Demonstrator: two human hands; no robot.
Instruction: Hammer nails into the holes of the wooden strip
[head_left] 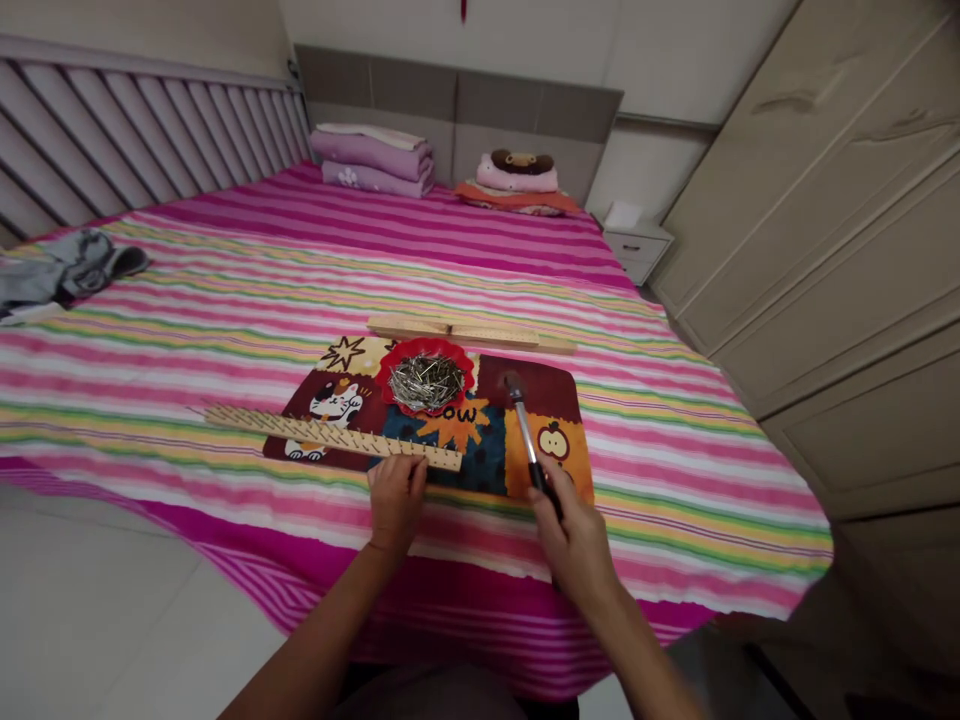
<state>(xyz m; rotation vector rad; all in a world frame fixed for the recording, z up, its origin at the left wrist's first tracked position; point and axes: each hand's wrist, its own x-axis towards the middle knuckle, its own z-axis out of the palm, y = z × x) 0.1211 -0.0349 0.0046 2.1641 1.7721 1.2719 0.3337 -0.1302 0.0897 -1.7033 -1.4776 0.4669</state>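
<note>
My right hand (574, 535) is wrapped round the black grip of a hammer (525, 430). Its metal head is over the dark red corner of a patterned mat. My left hand (397, 500) is closed at the near edge of a wooden strip (330, 435), close to its right end. Whatever its fingertips pinch is too small to make out. Many nails stand up along the strip, which lies slantwise across the mat (487, 475). Beyond the strip, a red scalloped bowl (384, 375) holds a heap of loose nails (426, 382).
More wooden strips (465, 331) lie behind the bowl. Striped cloth (675, 400) covers the bed. Folded purple bedding (375, 160) and a stack of pillows (517, 180) sit by the headboard. Grey clothing (64, 265) lies at far left; a wardrobe (847, 250) stands right.
</note>
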